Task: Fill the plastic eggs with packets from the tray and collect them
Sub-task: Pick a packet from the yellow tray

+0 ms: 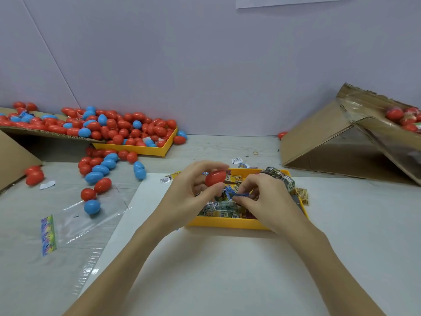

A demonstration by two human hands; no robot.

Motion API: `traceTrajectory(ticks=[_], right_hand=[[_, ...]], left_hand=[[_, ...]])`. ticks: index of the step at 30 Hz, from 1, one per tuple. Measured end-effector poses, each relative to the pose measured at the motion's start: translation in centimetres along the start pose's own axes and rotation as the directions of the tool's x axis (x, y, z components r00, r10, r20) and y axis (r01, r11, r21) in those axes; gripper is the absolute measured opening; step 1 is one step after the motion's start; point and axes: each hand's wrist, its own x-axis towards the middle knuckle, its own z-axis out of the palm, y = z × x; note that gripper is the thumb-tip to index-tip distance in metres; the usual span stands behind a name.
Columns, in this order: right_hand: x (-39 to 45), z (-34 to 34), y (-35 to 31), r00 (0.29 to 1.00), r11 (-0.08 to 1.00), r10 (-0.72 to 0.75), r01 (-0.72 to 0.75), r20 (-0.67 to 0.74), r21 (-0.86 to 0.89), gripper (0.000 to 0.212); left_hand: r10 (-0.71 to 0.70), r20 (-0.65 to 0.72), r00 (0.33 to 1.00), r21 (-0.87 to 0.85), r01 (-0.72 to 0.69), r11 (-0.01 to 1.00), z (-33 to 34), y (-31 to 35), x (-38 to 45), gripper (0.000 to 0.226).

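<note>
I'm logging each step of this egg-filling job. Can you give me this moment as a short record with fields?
left hand: left hand holds a red egg above the tray
right hand: right hand pinches a blue packet
tray: yellow packet tray, packets inside
egg supply: red and blue egg pile far left, spilling onto the table
right side: cardboard box on its side, red eggs inside

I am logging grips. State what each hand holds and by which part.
The left hand pinches a red egg by its sides, thumb below and fingers above. The right hand pinches a blue packet by its right end, above the yellow tray.
</note>
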Motion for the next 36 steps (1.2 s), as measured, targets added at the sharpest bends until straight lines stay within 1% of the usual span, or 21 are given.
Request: traceTrajectory(ticks=[2, 4, 7, 10, 12, 15, 17, 18, 22, 25, 26, 28, 29, 30, 32, 35, 36], right_hand=[[-0.2, -0.2, -0.2, 0.998, 0.995, -0.016, 0.022, -0.064, 0.097, 0.016], [-0.3, -0.2, -0.3, 0.994, 0.976, -0.006, 0.029, -0.105, 0.217, 0.014], [-0.4, -0.1, -0.5, 0.989, 0.939, 0.016, 0.034, -0.144, 0.341, 0.017], [-0.5, -0.1, -0.7, 0.989, 0.910, 0.018, 0.045, -0.147, 0.412, 0.018], [-0.5, -0.2, -0.8, 0.990, 0.871, 0.048, 0.025, -0.135, 0.491, 0.016], [-0.7, -0.3, -1.1, 0.991, 0.801, 0.078, 0.003, -0.109, 0.599, 0.014], [-0.8, -0.3, -1.2, 0.992, 0.789, 0.081, -0.002, -0.100, 0.614, 0.015], [-0.8, -0.3, -1.3, 0.992, 0.790, 0.081, -0.002, -0.100, 0.613, 0.016], [-0.9, -0.2, -1.5, 0.993, 0.781, 0.066, 0.012, -0.102, 0.624, 0.017], [-0.9, -0.1, -1.5, 0.992, 0.762, 0.068, 0.018, -0.107, 0.648, 0.019], [-0.9, -0.1, -1.5, 0.991, 0.757, 0.075, 0.017, -0.112, 0.653, 0.019], [-0.9, 0.1, -1.3, 0.987, 0.766, 0.093, 0.012, -0.129, 0.643, 0.019], [-0.9, 0.1, -1.3, 0.985, 0.784, 0.100, 0.008, -0.139, 0.621, 0.019], [-0.8, 0.2, -1.2, 0.985, 0.799, 0.105, 0.000, -0.139, 0.601, 0.019], [-0.8, 0.2, -1.3, 0.991, 0.787, 0.103, -0.030, -0.083, 0.617, 0.018], [-1.1, 0.3, -2.2, 0.996, 0.685, 0.036, -0.080, 0.077, 0.724, 0.015], [-1.3, 0.3, -2.5, 0.994, 0.671, 0.013, -0.087, 0.105, 0.736, 0.015]], left_hand=[[-0.033, -0.017, 0.999, -0.047, 0.032, 0.998, 0.2, 0.2, -0.1, 0.030], [-0.053, -0.051, 0.997, -0.045, 0.051, 0.998, 0.2, 0.4, -0.2, 0.021], [-0.051, -0.077, 0.996, -0.044, 0.048, 0.998, 0.0, 0.6, -0.3, 0.021], [-0.059, -0.106, 0.993, -0.101, 0.048, 0.994, -0.1, 0.8, -0.4, 0.031], [-0.065, -0.101, 0.993, -0.116, 0.054, 0.992, 0.0, 0.8, -0.5, 0.037], [-0.064, -0.085, 0.994, -0.121, 0.053, 0.991, 0.2, 1.4, -0.5, 0.030], [-0.054, -0.094, 0.994, -0.103, 0.044, 0.994, 0.4, 1.5, -0.5, 0.020], [-0.063, -0.105, 0.993, -0.095, 0.053, 0.994, 0.5, 1.4, -0.5, 0.020], [-0.175, -0.137, 0.975, -0.138, 0.156, 0.978, 1.3, 1.6, -0.8, 0.030], [-0.185, -0.165, 0.969, -0.093, 0.171, 0.981, 1.9, 1.7, -0.7, 0.033], [-0.158, -0.160, 0.975, -0.047, 0.152, 0.987, 2.0, 1.6, -0.7, 0.032], [-0.098, -0.159, 0.982, 0.107, 0.116, 0.988, 1.9, 1.3, -0.8, 0.019], [-0.086, -0.167, 0.982, 0.154, 0.112, 0.982, 1.8, 1.2, -0.7, 0.012], [-0.091, -0.179, 0.980, 0.163, 0.121, 0.979, 1.7, 1.2, -0.7, 0.008], [-0.136, -0.194, 0.972, 0.100, 0.158, 0.982, 1.6, 1.1, -0.6, 0.006], [-0.229, -0.192, 0.954, -0.043, 0.225, 0.973, 1.5, 1.2, -0.4, 0.009], [-0.266, -0.186, 0.946, -0.109, 0.249, 0.962, 1.4, 1.3, -0.4, 0.012]])
